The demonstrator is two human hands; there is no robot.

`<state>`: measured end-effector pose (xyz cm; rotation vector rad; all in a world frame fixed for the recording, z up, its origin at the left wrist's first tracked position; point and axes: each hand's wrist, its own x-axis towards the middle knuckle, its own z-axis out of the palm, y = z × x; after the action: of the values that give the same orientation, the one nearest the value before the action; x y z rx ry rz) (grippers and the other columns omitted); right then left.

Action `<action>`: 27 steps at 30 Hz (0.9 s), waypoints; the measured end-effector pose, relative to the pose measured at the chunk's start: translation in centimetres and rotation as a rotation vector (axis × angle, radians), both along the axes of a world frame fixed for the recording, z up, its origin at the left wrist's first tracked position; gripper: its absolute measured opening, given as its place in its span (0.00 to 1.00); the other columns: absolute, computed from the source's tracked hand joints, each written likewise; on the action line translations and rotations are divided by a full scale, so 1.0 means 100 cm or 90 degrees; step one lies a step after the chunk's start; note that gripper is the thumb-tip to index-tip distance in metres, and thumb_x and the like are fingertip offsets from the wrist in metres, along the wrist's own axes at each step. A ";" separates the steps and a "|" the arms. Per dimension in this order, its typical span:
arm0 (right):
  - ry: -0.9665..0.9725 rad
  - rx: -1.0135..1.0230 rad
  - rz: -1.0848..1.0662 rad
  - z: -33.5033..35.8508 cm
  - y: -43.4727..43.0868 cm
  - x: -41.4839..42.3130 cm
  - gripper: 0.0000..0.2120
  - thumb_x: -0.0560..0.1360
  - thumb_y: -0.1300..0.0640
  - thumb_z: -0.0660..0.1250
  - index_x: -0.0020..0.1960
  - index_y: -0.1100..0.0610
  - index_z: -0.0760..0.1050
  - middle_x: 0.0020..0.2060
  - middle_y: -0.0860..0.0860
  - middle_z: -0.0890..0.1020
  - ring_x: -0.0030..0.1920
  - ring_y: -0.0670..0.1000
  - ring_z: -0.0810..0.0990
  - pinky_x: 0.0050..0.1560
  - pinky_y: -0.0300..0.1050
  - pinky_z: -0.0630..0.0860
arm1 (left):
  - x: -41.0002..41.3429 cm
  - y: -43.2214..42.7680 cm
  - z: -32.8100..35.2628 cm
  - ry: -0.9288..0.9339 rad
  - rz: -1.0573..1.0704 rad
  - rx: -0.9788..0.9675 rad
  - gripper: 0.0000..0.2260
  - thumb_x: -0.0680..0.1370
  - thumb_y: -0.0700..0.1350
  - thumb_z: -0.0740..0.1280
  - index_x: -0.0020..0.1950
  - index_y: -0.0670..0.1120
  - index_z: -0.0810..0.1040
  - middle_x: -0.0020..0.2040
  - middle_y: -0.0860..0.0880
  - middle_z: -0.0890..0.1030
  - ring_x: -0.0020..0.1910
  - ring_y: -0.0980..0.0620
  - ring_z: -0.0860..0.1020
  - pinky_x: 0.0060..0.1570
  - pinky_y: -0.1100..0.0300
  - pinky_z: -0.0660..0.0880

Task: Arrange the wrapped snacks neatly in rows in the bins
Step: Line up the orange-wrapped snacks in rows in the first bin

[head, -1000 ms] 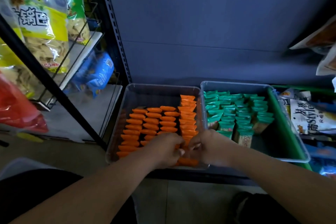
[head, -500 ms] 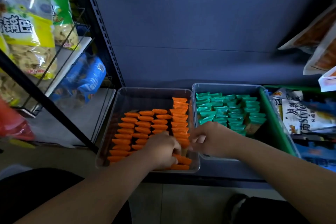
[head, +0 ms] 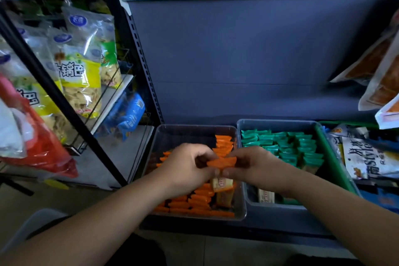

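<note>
Head view, single entry. Item one: clear bin (head: 195,130), sitting on the bottom shelf and carrying orange snacks (head: 194,201) in rows, with one column running back along its right wall. Its far-left floor is showing bare and a few packets at the near right are leaning with pale faces out, so by judgement this bin is standing only partly arranged. Item two: grey bin (head: 277,122), just beside it on the right, holding green snacks (head: 287,147) in rows that are looking largely done. Its near end, partly hidden by the right forearm, is showing gaps. Item three: left hand (head: 185,166) and right hand (head: 257,166), meeting above the middle of the clear bin, each pinching one end of an orange snack bundle (head: 222,162) between thumb and fingertips. How many packets are in it cannot be told. Change against half a second earlier: the hands were working low near the bin's front edge. They are now holding the bundle lifted clear of the rows, and the camera is tilting higher, taking in the shelf edge above.
</note>
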<state>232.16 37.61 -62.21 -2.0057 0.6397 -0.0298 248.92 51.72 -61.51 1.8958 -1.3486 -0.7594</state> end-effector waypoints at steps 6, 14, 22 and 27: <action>-0.091 0.151 -0.086 0.008 0.000 0.000 0.06 0.77 0.54 0.75 0.54 0.49 0.85 0.49 0.55 0.87 0.54 0.59 0.85 0.59 0.59 0.81 | 0.003 -0.007 0.016 0.023 0.056 -0.026 0.02 0.79 0.47 0.73 0.50 0.53 0.86 0.45 0.59 0.85 0.46 0.66 0.81 0.44 0.74 0.72; -0.242 0.242 -0.221 0.026 -0.003 0.010 0.07 0.80 0.58 0.69 0.52 0.55 0.86 0.43 0.56 0.88 0.43 0.54 0.87 0.40 0.46 0.83 | 0.011 -0.016 0.023 0.163 0.143 -0.113 0.08 0.76 0.47 0.77 0.54 0.56 0.85 0.48 0.58 0.86 0.48 0.58 0.84 0.51 0.61 0.81; -0.270 0.262 -0.401 0.025 -0.018 0.016 0.09 0.81 0.54 0.67 0.53 0.59 0.82 0.41 0.57 0.88 0.39 0.56 0.87 0.36 0.48 0.82 | -0.009 -0.023 0.012 0.189 0.078 -0.017 0.19 0.71 0.45 0.81 0.58 0.57 0.82 0.48 0.55 0.85 0.46 0.55 0.83 0.50 0.58 0.82; -0.265 0.271 -0.374 0.028 -0.026 0.013 0.10 0.81 0.54 0.67 0.54 0.60 0.81 0.41 0.57 0.87 0.39 0.57 0.87 0.36 0.50 0.82 | -0.016 -0.025 0.017 0.178 0.098 -0.061 0.18 0.71 0.39 0.80 0.55 0.56 0.83 0.47 0.54 0.85 0.45 0.53 0.82 0.46 0.64 0.80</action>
<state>233.45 35.00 -59.42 -1.2972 0.8556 -0.5972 247.30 49.18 -59.82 1.7219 -1.0363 -0.8322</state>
